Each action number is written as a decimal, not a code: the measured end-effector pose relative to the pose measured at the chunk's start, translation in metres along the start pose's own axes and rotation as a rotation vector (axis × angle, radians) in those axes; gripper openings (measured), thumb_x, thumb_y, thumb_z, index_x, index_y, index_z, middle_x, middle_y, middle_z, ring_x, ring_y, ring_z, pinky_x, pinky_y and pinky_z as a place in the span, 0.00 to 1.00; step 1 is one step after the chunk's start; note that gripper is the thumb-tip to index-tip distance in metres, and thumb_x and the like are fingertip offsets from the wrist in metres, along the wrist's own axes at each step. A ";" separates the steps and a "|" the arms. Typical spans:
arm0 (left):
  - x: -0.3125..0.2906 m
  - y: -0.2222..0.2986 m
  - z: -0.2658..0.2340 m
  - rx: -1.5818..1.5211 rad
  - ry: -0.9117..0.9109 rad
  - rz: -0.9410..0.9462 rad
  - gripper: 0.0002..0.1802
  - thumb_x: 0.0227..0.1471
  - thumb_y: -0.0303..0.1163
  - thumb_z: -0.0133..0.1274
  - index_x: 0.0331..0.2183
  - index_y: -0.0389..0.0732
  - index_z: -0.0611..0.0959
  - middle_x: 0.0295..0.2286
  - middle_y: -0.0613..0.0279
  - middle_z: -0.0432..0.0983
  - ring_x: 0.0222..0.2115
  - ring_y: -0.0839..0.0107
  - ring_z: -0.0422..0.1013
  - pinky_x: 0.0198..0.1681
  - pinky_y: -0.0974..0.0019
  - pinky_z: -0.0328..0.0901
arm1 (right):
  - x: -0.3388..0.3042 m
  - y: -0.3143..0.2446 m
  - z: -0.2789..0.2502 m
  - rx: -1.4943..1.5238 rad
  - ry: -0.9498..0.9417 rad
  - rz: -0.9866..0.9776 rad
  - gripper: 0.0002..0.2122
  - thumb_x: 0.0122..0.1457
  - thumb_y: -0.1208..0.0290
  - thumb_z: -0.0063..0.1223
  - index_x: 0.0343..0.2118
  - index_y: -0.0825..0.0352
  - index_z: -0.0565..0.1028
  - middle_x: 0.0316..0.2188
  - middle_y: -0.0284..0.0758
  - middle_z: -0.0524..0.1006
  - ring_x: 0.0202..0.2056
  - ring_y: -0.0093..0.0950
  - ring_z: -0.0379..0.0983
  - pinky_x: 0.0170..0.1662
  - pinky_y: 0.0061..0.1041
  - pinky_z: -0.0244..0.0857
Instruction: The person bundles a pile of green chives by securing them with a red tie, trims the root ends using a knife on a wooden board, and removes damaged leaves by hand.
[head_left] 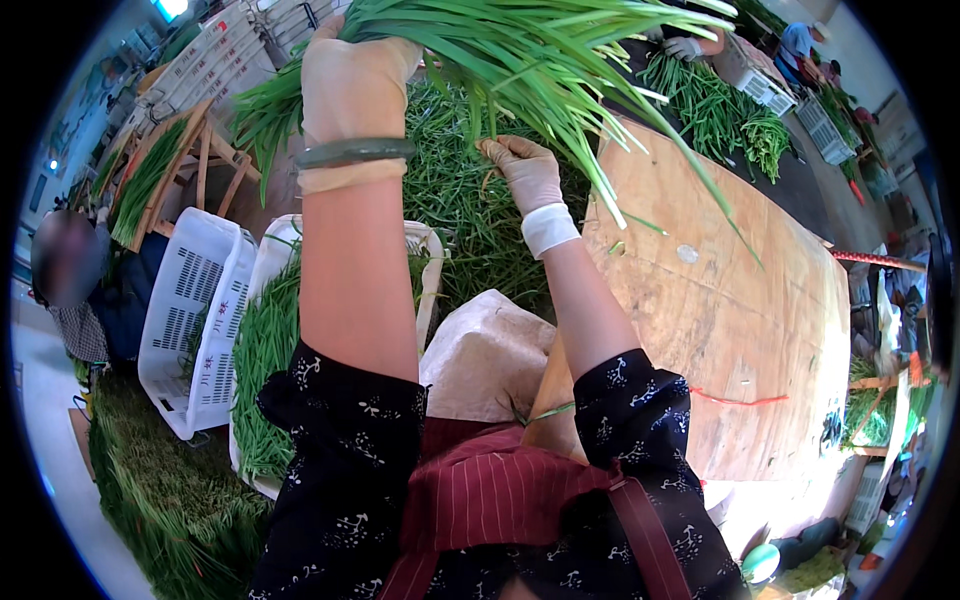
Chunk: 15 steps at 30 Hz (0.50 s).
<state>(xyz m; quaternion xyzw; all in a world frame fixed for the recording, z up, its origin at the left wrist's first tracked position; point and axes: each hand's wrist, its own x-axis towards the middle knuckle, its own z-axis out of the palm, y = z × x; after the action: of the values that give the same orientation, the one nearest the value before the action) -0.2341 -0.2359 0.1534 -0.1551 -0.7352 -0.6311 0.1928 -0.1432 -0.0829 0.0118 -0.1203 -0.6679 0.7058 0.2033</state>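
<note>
High in front of me, my left hand (358, 90), in a pale glove with a green bangle at the wrist, is closed round a large bunch of green chives (520, 60). Their white stem ends point right, over the wooden board. Below the bunch is my right hand (525, 170), gloved, with its fingers pressed together in a pinch. Some thin hanging blades reach close to its fingertips; what it pinches, if anything, is too small to make out. Under both hands lies a heap of loose green leaves (455, 205).
A wooden board (730, 330) lies at my right, with a red string (740, 400) on it. White plastic crates (195, 310) stand at left, one filled with chives (268, 370). Co-workers sit at far left and upper right, where a gloved hand (683, 48) touches more greens.
</note>
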 end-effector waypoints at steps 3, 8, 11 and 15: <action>-0.010 0.011 -0.002 0.052 -0.001 0.036 0.20 0.46 0.36 0.48 0.42 0.38 0.70 0.39 0.55 0.71 0.38 0.68 0.68 0.43 0.69 0.62 | 0.000 0.012 -0.003 -0.403 -0.025 -0.055 0.10 0.51 0.69 0.54 0.33 0.70 0.75 0.23 0.28 0.75 0.22 0.15 0.66 0.26 0.15 0.62; -0.017 0.021 -0.002 0.115 -0.002 0.081 0.21 0.44 0.34 0.49 0.42 0.37 0.70 0.38 0.55 0.71 0.37 0.67 0.68 0.43 0.69 0.62 | -0.005 0.046 -0.038 -0.581 -0.063 0.065 0.08 0.53 0.66 0.49 0.29 0.65 0.78 0.14 0.31 0.72 0.16 0.19 0.64 0.23 0.20 0.60; -0.017 0.025 -0.005 0.129 0.009 0.097 0.22 0.44 0.33 0.50 0.42 0.36 0.70 0.37 0.54 0.72 0.37 0.67 0.69 0.42 0.69 0.62 | -0.014 0.051 -0.053 -1.291 -0.174 0.338 0.17 0.48 0.65 0.54 0.41 0.63 0.72 0.36 0.40 0.75 0.35 0.34 0.72 0.40 0.28 0.65; -0.020 0.031 -0.009 0.161 0.029 0.134 0.23 0.42 0.32 0.50 0.42 0.35 0.70 0.36 0.54 0.72 0.36 0.66 0.69 0.42 0.70 0.62 | -0.025 0.022 -0.034 -1.202 -0.146 -0.177 0.42 0.39 0.61 0.61 0.57 0.62 0.49 0.53 0.43 0.58 0.48 0.43 0.62 0.50 0.35 0.58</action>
<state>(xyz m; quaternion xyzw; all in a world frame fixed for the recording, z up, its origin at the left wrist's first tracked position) -0.2015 -0.2394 0.1720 -0.1791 -0.7687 -0.5577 0.2570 -0.1084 -0.0639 -0.0151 -0.1090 -0.9689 0.1924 0.1114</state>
